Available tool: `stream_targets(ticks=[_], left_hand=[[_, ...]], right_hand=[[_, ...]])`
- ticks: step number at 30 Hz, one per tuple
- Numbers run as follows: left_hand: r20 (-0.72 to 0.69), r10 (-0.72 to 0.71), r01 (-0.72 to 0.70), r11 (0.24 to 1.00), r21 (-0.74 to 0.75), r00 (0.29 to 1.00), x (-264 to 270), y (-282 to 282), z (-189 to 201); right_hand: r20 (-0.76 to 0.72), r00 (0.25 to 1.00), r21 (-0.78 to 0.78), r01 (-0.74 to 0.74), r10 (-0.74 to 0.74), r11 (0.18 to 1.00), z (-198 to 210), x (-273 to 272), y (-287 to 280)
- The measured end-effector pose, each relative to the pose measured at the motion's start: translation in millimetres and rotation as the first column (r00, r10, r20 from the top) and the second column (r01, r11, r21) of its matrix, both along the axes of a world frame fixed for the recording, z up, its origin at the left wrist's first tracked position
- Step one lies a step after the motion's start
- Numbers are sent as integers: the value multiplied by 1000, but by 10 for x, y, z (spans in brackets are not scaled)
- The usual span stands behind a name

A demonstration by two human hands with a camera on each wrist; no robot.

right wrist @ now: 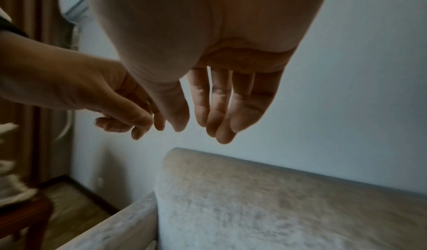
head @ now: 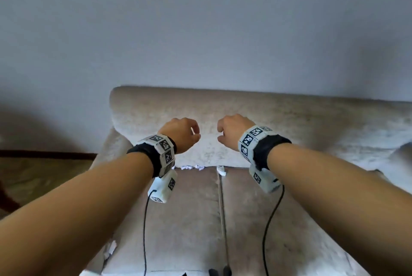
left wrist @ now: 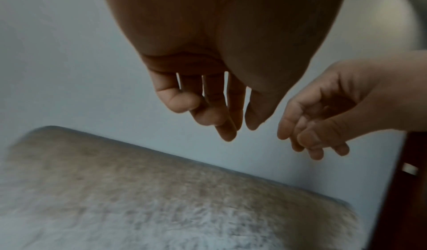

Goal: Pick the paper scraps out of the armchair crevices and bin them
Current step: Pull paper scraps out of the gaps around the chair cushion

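While both hands hover over the backrest, the left hand [head: 180,134] and right hand [head: 234,130] hang slack, each grip released, fingers loosely curled and carrying nothing. Three white paper scraps [head: 186,167] are wedged in the armchair [head: 278,119] crevice where seat meets back, a fourth [head: 111,249] down the left arm gap. Only the head view shows them; the right wrist view alone catches a dark wooden stool [right wrist: 30,215].
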State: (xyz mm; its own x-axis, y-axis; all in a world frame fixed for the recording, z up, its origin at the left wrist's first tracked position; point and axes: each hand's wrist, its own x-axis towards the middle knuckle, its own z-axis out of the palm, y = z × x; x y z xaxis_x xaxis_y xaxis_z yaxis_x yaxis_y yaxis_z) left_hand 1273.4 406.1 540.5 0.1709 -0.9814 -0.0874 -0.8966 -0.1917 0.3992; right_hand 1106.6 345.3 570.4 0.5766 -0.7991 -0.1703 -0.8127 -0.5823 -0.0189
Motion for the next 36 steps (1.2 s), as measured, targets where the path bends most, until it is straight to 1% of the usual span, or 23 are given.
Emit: stream_targets(ticks=[4,7,12,16,20,25,27,29,32,36], left_hand=[[40,-147,148,989,-13,988,-829,-365,56],[83,-194,195,981,-6,977,-1341,-556,41],[98,-172,171,985,21,980,-1885,-761,-76],[59,-88,85,995,53,994,-2046,-790,-283],[81,-39,27,990,139,996,-1936,-762,-418],[61,89,-100,976,195,994,-1450,-909,-525],[44,107,-114,970,214,993,-1235,-1048,-632],[19,107,-109,966,235,994,-1029,-1236,-779],[-16,92,-85,963,254,996,-737,-1583,-1096],[-53,102,-87,968,234,993,-458,-1977,-1850]], right_hand=[[30,990,-1,136,-136,991,25,-860,-162],[58,982,14,181,-182,983,0,-1382,-287],[96,978,71,181,-187,981,-158,-1960,-528],[69,990,136,115,-125,984,-411,-2120,-703],[49,998,187,38,-48,982,-594,-2014,-872],[69,997,253,-58,42,966,-825,-1526,-1184],[71,996,275,-65,47,959,-953,-1310,-1319],[60,998,294,-48,31,955,-1133,-1124,-1474],[54,997,364,34,-58,931,-1502,-879,-1729],[103,971,467,146,-217,872,-2244,-655,-2000]])
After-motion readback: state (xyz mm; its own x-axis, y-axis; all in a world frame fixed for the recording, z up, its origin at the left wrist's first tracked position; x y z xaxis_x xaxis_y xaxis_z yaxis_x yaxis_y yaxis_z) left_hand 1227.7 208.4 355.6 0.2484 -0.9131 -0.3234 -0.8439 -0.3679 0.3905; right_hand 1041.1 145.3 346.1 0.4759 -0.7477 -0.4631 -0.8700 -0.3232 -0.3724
